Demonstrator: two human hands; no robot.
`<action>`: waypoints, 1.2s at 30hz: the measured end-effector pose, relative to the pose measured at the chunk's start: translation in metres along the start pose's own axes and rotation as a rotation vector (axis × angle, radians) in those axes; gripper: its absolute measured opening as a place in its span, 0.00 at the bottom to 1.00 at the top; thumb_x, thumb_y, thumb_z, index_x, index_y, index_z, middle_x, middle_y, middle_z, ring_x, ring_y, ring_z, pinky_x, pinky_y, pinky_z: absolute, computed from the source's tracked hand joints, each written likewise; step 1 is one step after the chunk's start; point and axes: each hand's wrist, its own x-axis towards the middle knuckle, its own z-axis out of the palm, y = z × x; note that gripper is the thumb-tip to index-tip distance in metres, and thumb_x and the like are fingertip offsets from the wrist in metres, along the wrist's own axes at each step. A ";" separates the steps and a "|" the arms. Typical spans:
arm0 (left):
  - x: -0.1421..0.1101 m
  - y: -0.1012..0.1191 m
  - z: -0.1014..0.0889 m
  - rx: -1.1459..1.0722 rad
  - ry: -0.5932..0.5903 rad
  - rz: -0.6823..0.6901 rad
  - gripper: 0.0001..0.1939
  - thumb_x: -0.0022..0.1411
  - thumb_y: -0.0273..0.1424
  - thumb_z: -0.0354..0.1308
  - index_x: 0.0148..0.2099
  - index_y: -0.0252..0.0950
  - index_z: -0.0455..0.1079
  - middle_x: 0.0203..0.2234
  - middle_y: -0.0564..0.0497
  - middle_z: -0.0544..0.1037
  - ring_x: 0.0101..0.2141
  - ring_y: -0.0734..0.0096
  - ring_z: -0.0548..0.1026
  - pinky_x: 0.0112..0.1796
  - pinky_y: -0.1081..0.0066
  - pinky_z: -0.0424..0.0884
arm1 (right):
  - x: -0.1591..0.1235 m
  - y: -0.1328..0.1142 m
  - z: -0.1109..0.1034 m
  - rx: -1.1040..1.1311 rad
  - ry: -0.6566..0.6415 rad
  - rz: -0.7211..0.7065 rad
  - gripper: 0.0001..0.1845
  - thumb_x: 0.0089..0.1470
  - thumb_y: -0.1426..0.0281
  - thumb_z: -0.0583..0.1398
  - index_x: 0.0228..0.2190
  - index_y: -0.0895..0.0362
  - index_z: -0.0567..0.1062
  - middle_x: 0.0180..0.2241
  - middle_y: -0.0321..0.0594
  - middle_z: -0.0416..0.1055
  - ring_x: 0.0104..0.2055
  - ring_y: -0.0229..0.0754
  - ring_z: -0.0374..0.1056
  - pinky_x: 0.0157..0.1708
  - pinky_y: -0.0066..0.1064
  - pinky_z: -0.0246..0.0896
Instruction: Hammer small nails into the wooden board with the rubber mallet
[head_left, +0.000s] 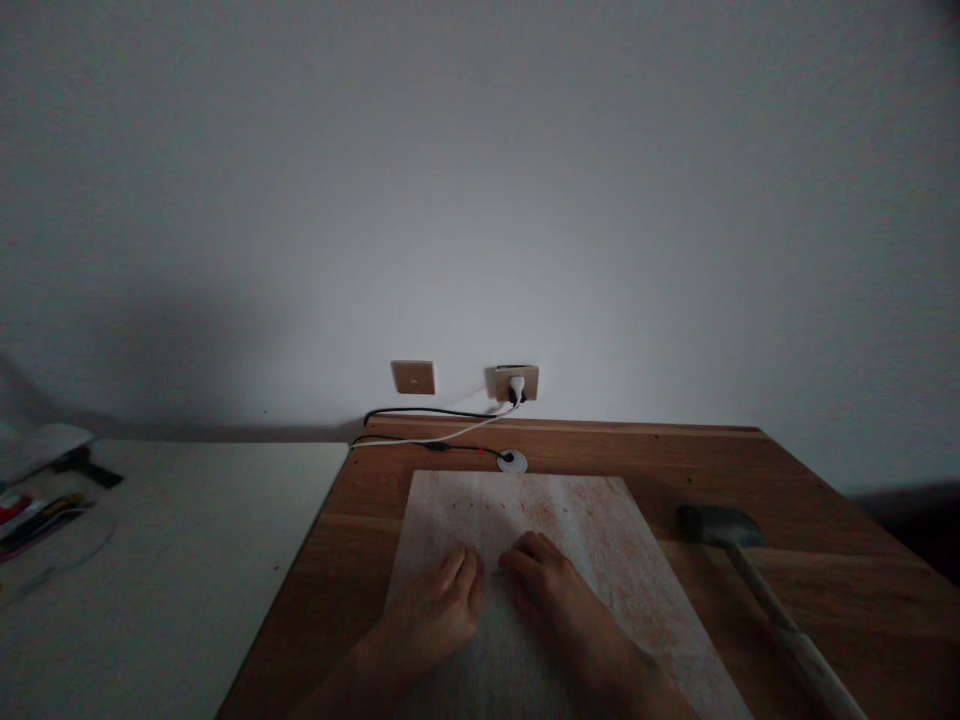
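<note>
My left hand (pixel 442 600) is over a pale, worn board (pixel 600 540), its fingers curled and pressed together. Beside it, a narrow gap away, my right hand (pixel 555 590) has its thumb and fingers closed in a pinch. A tiny light sliver shows at the right fingertips, too small and dim to name. Whatever the left fingers grip is hidden. Small dark specks lie in a rough row on the board beyond both hands. A mallet (pixel 720 525) with a dark head and a pale wooden handle rests to the right of the board.
Under the board is a brown wooden tabletop (pixel 352 560). A white surface (pixel 195 540) adjoins it on the left, with tools and cords (pixel 45 515) at its far left. Cables (pixel 435 440) run along the back edge to a wall socket (pixel 525 382); a round cable grommet (pixel 517 462) sits behind the board.
</note>
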 end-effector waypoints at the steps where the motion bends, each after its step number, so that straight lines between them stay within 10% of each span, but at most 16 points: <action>1: 0.001 -0.001 -0.001 -0.019 -0.014 0.006 0.12 0.68 0.21 0.57 0.52 0.25 0.76 0.47 0.36 0.82 0.47 0.56 0.79 0.43 0.66 0.74 | -0.001 -0.002 -0.002 0.000 -0.009 -0.006 0.19 0.60 0.86 0.58 0.41 0.57 0.83 0.45 0.46 0.77 0.50 0.48 0.74 0.54 0.38 0.72; 24: 0.009 -0.015 -0.016 -0.118 -0.089 0.044 0.05 0.67 0.19 0.60 0.43 0.31 0.75 0.35 0.47 0.78 0.37 0.63 0.77 0.34 0.69 0.75 | -0.014 -0.008 -0.001 -0.052 -0.033 -0.031 0.22 0.63 0.90 0.54 0.42 0.58 0.83 0.45 0.47 0.77 0.50 0.48 0.74 0.50 0.37 0.74; 36: -0.043 -0.018 -0.014 -0.147 0.075 -0.021 0.14 0.74 0.22 0.51 0.53 0.31 0.76 0.46 0.45 0.84 0.48 0.65 0.80 0.48 0.72 0.78 | -0.017 -0.001 0.007 0.006 0.028 -0.078 0.18 0.60 0.89 0.57 0.40 0.58 0.81 0.44 0.46 0.79 0.49 0.52 0.74 0.50 0.42 0.73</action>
